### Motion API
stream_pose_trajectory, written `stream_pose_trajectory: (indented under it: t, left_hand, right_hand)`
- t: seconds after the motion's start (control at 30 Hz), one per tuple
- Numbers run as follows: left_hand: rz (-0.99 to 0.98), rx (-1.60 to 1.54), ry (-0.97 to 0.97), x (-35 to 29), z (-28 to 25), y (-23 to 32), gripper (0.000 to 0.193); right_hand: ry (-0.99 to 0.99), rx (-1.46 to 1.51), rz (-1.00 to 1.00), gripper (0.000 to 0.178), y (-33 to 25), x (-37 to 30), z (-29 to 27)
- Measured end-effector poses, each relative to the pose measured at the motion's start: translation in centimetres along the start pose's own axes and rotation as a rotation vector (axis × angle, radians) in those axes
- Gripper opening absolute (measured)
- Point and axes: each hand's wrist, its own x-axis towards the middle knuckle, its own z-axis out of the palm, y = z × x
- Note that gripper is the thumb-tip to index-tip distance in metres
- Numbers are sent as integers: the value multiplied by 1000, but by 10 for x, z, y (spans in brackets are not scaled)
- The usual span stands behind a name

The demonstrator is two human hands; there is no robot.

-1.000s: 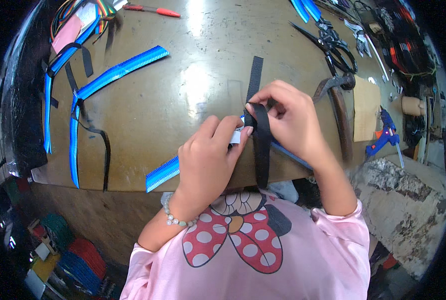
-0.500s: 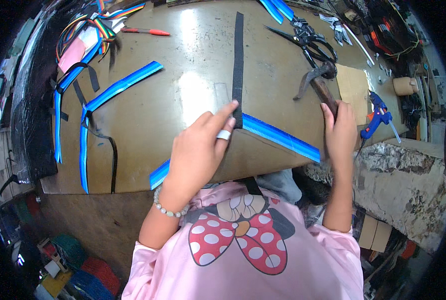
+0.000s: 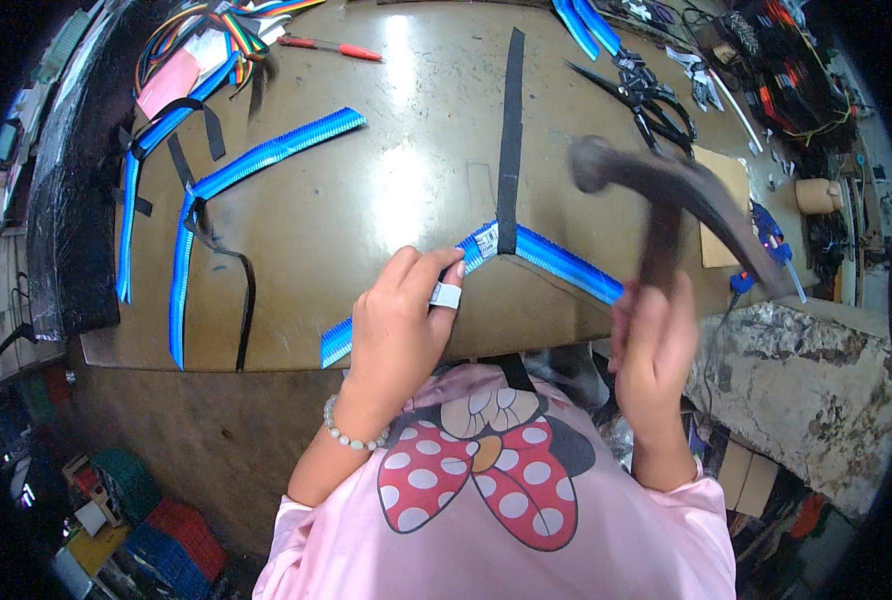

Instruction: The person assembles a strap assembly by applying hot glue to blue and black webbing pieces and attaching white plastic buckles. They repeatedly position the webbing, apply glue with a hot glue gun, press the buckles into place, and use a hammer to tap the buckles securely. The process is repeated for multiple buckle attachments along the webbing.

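Note:
My right hand [image 3: 656, 335] grips a claw hammer [image 3: 666, 235] by its wooden handle. The dark, rusty head [image 3: 656, 172] is raised above the table, slightly blurred. My left hand [image 3: 404, 315] rests at the table's near edge, thumb and fingers pinched on a blue ribbed strap [image 3: 339, 345]. A white wrap [image 3: 446, 296] sits round one finger. The strap bends in a wide V, and its right arm [image 3: 571, 263] reaches toward my right hand. At the bend it meets a black webbing strip [image 3: 511, 140] that runs straight away from me. Beside the joint lies a small white printed label [image 3: 487, 241].
Left lie other blue straps with black strips [image 3: 266, 158], a red pen [image 3: 331, 48] and rainbow ribbon [image 3: 156, 50]. Right are black scissors [image 3: 656, 112], a brown cardboard piece [image 3: 721, 180], a blue glue gun [image 3: 766, 230] and a tan roll [image 3: 816, 197].
My right hand has lifted the hammer off the table and brought it left. My left fingers have slid down off the strap joint, uncovering the label.

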Motion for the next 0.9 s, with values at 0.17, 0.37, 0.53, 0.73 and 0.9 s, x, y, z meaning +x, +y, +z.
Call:
stream_pose_trajectory:
  t: [0.17,0.37,0.53,0.73,0.9]
  left_hand:
    - [5,24,-33,-1,-1,-1,12]
    - [8,36,-4,1,2,0,19]
    - [-10,65,-62,-1,-1,0,27]
    - [-8,0,-25,1,-2,1,17]
    - [-96,-36,-70,0,0,2,18]
  right_hand:
    - [-346,-353,-21,30,-4,6,11]
    - [-173,181,-96,40,-2,1,-15]
    - [-191,-338,-464,30,5,-17,-10]
    - [-117,-228,-279,30,5,-5,6]
    - [-389,-408,60,28,-6,22,10]
